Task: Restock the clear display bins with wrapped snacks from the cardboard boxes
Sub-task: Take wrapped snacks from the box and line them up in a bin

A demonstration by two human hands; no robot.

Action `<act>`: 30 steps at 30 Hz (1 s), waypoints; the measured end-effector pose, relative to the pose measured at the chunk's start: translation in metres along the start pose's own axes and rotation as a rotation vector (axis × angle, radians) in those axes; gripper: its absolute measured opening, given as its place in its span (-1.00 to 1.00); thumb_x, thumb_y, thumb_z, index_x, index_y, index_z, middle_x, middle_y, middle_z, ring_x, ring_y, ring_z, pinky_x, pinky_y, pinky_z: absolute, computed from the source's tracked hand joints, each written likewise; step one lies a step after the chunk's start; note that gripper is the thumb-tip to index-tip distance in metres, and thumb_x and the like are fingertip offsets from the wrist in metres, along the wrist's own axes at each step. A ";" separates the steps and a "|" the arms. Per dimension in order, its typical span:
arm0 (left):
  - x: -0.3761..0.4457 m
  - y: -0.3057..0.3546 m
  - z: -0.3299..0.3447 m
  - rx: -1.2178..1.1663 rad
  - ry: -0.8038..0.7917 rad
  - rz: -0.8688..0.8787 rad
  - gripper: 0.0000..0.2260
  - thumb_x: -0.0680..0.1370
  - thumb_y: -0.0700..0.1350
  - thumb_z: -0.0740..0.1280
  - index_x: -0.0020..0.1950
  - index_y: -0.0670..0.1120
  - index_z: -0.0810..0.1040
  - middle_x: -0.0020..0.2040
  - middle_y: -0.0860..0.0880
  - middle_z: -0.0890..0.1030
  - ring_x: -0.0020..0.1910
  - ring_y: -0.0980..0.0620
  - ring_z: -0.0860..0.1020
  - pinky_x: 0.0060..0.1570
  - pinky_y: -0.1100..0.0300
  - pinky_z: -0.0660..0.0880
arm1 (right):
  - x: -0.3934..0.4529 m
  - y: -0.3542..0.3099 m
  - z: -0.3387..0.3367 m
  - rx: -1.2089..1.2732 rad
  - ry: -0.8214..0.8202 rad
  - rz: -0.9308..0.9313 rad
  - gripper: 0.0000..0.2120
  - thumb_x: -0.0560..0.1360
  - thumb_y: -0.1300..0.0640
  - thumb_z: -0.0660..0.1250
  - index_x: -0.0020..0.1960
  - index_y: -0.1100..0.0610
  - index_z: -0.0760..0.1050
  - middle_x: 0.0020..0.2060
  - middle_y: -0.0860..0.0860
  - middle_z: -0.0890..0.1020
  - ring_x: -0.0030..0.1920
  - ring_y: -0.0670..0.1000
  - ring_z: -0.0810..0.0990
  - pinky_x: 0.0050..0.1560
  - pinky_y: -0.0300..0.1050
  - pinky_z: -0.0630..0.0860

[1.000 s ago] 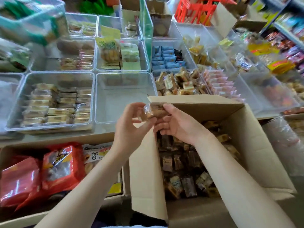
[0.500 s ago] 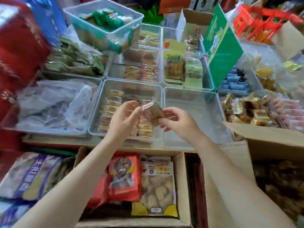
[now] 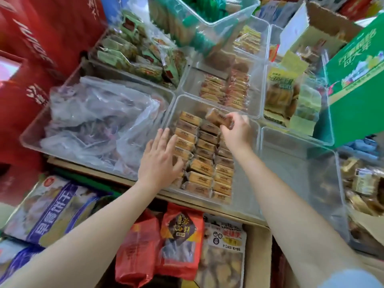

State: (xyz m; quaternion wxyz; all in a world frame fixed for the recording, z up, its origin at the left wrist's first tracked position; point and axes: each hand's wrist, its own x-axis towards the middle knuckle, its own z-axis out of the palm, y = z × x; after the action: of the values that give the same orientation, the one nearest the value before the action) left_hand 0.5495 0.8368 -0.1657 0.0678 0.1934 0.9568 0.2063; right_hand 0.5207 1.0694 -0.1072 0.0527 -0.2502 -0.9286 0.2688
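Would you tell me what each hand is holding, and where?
The right hand pinches a wrapped snack by its near end. The left hand holds nothing.

Clear glossy plastic bin, shiny film-wrapped snacks, crinkled plastic bag

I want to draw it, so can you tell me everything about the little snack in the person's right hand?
The wrapped snack is a small, blocky brown cake in clear, shiny plastic wrap with dark print, too blurred to read. The right hand pinches its near end with curled fingers. It is tilted, over the far end of the clear bin, beyond the rows of matching snacks; whether it touches them cannot be told. The left hand lies flat on the left row, not on this snack.
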 end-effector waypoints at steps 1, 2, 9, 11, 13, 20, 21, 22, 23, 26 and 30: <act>0.000 0.001 -0.001 0.005 -0.011 -0.002 -0.39 0.63 0.15 0.12 0.63 -0.06 0.14 0.65 -0.11 0.02 0.63 -0.04 -0.11 0.58 -0.09 0.01 | 0.010 -0.003 0.011 -0.008 -0.013 0.004 -0.77 0.53 0.18 0.38 0.18 0.07 0.54 0.10 0.04 0.46 -0.08 0.00 0.48 -0.09 -0.21 0.39; 0.001 0.001 -0.002 0.013 -0.024 -0.007 -0.37 0.62 0.18 0.08 0.63 -0.06 0.14 0.65 -0.11 0.02 0.63 -0.04 -0.11 0.57 -0.10 0.03 | 0.019 -0.006 0.022 -0.015 -0.031 0.010 -0.75 0.54 0.18 0.39 0.20 0.06 0.54 0.12 0.05 0.47 -0.03 0.04 0.52 -0.03 -0.19 0.43; 0.002 0.000 0.001 0.046 -0.022 -0.008 -0.33 0.59 0.23 0.02 0.63 -0.08 0.14 0.65 -0.12 0.02 0.64 -0.06 -0.11 0.56 -0.13 0.07 | 0.044 -0.030 0.062 -0.045 -0.145 -0.003 -0.63 0.57 0.03 0.35 0.35 0.09 0.51 0.20 0.07 0.48 0.10 0.05 0.52 0.06 -0.21 0.36; 0.002 0.000 0.002 0.048 -0.021 -0.004 -0.34 0.61 0.21 0.08 0.64 -0.07 0.12 0.65 -0.13 0.01 0.63 -0.07 -0.11 0.56 -0.13 0.05 | 0.044 -0.039 0.067 0.098 -0.121 0.086 -0.65 0.57 -0.04 0.34 0.27 0.12 0.47 0.10 0.03 0.51 0.01 0.01 0.51 -0.05 -0.19 0.38; 0.002 0.000 0.003 0.052 -0.023 -0.003 -0.34 0.61 0.20 0.10 0.64 -0.06 0.09 0.65 -0.13 0.00 0.63 -0.07 -0.13 0.55 -0.13 0.02 | 0.046 -0.044 0.075 0.292 -0.064 0.262 -0.64 0.54 -0.05 0.39 0.18 0.13 0.39 -0.05 -0.04 0.51 -0.06 0.01 0.52 -0.19 -0.16 0.37; 0.002 0.000 0.003 0.038 -0.010 -0.005 -0.34 0.60 0.19 0.12 0.64 -0.06 0.09 0.65 -0.13 0.02 0.63 -0.07 -0.12 0.55 -0.14 0.07 | 0.054 -0.055 0.099 0.566 -0.109 0.660 -0.28 0.34 -0.24 0.53 0.30 0.15 0.38 0.01 -0.01 0.46 0.13 0.12 0.51 0.27 0.14 0.48; 0.003 0.000 0.004 0.037 -0.007 -0.005 -0.34 0.60 0.18 0.12 0.63 -0.06 0.10 0.65 -0.14 0.03 0.63 -0.08 -0.11 0.55 -0.15 0.09 | 0.055 -0.052 0.102 0.569 -0.121 0.656 -0.30 0.33 -0.26 0.53 0.27 0.13 0.40 0.02 -0.01 0.48 0.18 0.14 0.53 0.29 0.16 0.47; 0.003 0.000 0.004 0.038 -0.005 -0.005 -0.34 0.59 0.18 0.13 0.63 -0.07 0.11 0.65 -0.15 0.05 0.64 -0.09 -0.10 0.54 -0.16 0.11 | 0.056 -0.050 0.104 0.568 -0.132 0.646 -0.33 0.33 -0.27 0.52 0.23 0.12 0.42 0.03 -0.01 0.50 0.22 0.15 0.53 0.29 0.16 0.47; 0.003 0.000 0.004 0.040 -0.005 -0.006 -0.34 0.59 0.18 0.13 0.63 -0.07 0.12 0.65 -0.15 0.05 0.64 -0.09 -0.09 0.54 -0.16 0.13 | 0.055 -0.048 0.106 0.560 -0.145 0.632 -0.33 0.33 -0.29 0.52 0.21 0.12 0.42 0.06 -0.01 0.53 0.24 0.16 0.53 0.30 0.16 0.48; 0.004 0.000 0.004 0.053 -0.005 -0.005 -0.34 0.58 0.18 0.13 0.63 -0.07 0.12 0.65 -0.16 0.06 0.64 -0.10 -0.08 0.53 -0.17 0.15 | 0.055 -0.047 0.110 0.553 -0.179 0.597 -0.23 0.34 -0.27 0.52 0.35 0.18 0.40 0.25 0.06 0.55 0.25 0.15 0.54 0.28 0.16 0.51; 0.003 0.000 0.006 0.053 0.006 -0.003 -0.34 0.58 0.17 0.14 0.62 -0.08 0.15 0.64 -0.16 0.07 0.64 -0.11 -0.06 0.52 -0.19 0.19 | 0.058 -0.046 0.107 0.537 -0.203 0.598 -0.21 0.36 -0.23 0.53 0.40 0.21 0.39 0.28 0.10 0.54 0.25 0.16 0.55 0.29 0.15 0.52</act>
State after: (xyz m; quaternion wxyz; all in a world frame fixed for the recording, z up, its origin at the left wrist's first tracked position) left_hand 0.5478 0.8405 -0.1716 0.0600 0.1930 0.9624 0.1814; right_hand 0.4250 1.0140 -0.1767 -0.0562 -0.4585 -0.7125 0.5282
